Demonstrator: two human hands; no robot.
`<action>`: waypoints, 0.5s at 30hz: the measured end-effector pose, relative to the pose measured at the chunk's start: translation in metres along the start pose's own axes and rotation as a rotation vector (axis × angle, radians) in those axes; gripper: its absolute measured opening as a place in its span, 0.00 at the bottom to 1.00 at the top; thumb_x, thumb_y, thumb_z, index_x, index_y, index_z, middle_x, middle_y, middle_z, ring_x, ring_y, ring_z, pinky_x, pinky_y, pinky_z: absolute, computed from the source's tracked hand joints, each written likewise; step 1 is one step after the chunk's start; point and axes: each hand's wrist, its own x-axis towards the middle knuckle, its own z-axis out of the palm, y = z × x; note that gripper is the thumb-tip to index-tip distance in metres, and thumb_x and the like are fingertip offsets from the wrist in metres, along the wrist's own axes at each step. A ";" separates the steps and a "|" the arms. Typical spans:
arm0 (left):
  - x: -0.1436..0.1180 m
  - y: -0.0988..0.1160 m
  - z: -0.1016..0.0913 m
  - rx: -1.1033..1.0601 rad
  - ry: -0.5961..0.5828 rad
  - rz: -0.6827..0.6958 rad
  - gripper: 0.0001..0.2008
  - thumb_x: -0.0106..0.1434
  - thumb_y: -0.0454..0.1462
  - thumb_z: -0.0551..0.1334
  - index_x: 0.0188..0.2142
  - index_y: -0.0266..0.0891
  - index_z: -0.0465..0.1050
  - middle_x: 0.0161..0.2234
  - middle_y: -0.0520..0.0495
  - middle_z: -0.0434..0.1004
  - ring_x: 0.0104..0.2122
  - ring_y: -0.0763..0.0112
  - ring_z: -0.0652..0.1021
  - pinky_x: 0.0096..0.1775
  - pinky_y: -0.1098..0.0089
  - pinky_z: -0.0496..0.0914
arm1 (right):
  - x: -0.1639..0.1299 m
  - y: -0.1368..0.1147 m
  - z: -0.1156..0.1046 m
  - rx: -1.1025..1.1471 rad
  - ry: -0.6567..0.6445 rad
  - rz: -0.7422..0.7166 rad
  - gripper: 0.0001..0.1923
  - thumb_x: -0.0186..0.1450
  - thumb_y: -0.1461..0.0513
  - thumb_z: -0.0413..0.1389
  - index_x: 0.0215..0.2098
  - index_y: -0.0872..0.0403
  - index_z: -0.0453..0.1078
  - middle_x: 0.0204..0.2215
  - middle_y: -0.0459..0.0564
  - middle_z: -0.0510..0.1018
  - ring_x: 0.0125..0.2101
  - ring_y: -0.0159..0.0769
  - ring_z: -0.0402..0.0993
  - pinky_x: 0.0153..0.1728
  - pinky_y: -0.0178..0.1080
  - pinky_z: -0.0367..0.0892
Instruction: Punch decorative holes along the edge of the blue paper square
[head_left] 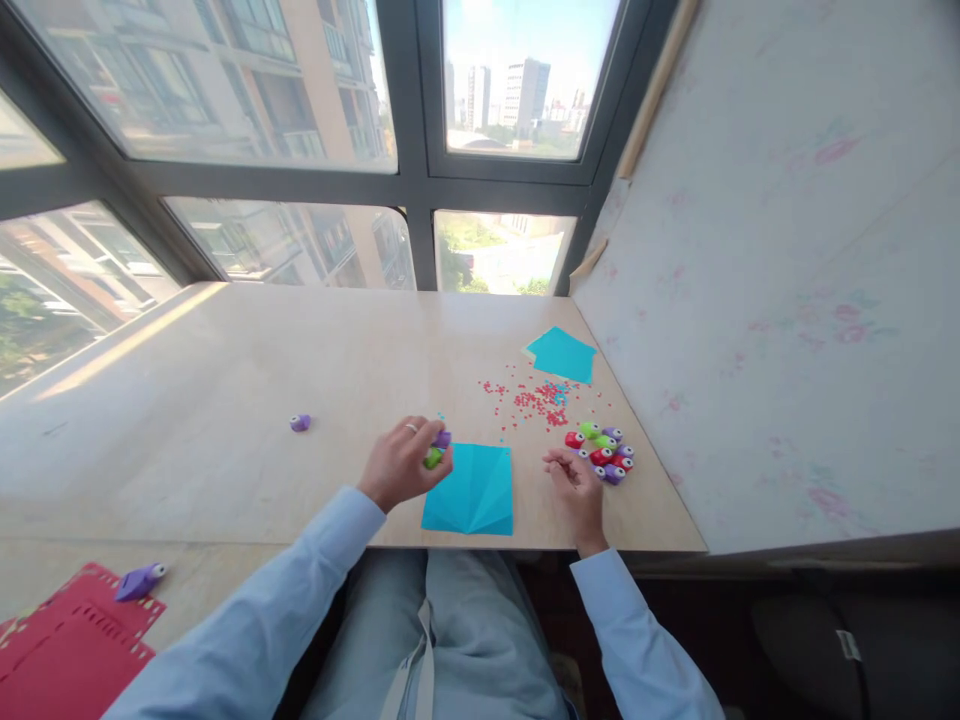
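My left hand [405, 465] is closed round two small craft paper punches, a purple one [442, 440] and a green one [433, 458], at the upper left corner of a blue sheet of paper [472, 495]. Fold creases fan across this sheet, which lies at the table's front edge. To its right, my right hand [576, 488] is held with fingertips pinched together; whatever they may hold is too small to make out. Right beside it sits a cluster of purple, green and red paper punches [602, 455], partly covered by the hand.
Red and blue paper confetti [536, 402] is scattered behind the sheet. Further back lies more blue paper [564, 355]. One purple punch [300, 423] stands apart at left. Red punched sheets [75, 640] and a larger purple punch [140, 582] lie lower left. A wall [787, 300] bounds the right.
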 end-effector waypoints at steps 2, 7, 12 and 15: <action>0.026 0.042 0.024 -0.070 -0.065 0.164 0.11 0.62 0.42 0.55 0.38 0.38 0.70 0.31 0.44 0.73 0.34 0.64 0.74 0.32 0.67 0.70 | -0.003 0.000 -0.006 0.035 0.080 -0.033 0.13 0.62 0.56 0.55 0.38 0.56 0.72 0.35 0.54 0.78 0.31 0.38 0.75 0.36 0.41 0.72; 0.062 0.121 0.089 -0.103 -0.272 0.493 0.10 0.60 0.41 0.56 0.36 0.36 0.70 0.31 0.43 0.71 0.31 0.62 0.73 0.28 0.65 0.68 | -0.004 -0.002 -0.042 -0.098 0.192 -0.228 0.10 0.65 0.58 0.54 0.38 0.56 0.72 0.36 0.54 0.77 0.37 0.40 0.75 0.41 0.43 0.72; 0.066 0.150 0.133 -0.134 -0.338 0.651 0.14 0.61 0.42 0.56 0.41 0.33 0.70 0.35 0.38 0.73 0.35 0.59 0.73 0.29 0.64 0.68 | 0.004 -0.004 -0.077 -0.332 0.256 -0.378 0.08 0.67 0.62 0.51 0.39 0.55 0.71 0.36 0.53 0.77 0.39 0.39 0.73 0.44 0.43 0.70; 0.063 0.155 0.147 -0.149 -0.302 0.708 0.16 0.63 0.43 0.56 0.43 0.32 0.71 0.37 0.37 0.73 0.36 0.58 0.73 0.29 0.63 0.67 | 0.006 -0.002 -0.080 -0.424 0.215 -0.485 0.08 0.68 0.64 0.51 0.43 0.55 0.70 0.38 0.54 0.76 0.42 0.40 0.72 0.46 0.46 0.68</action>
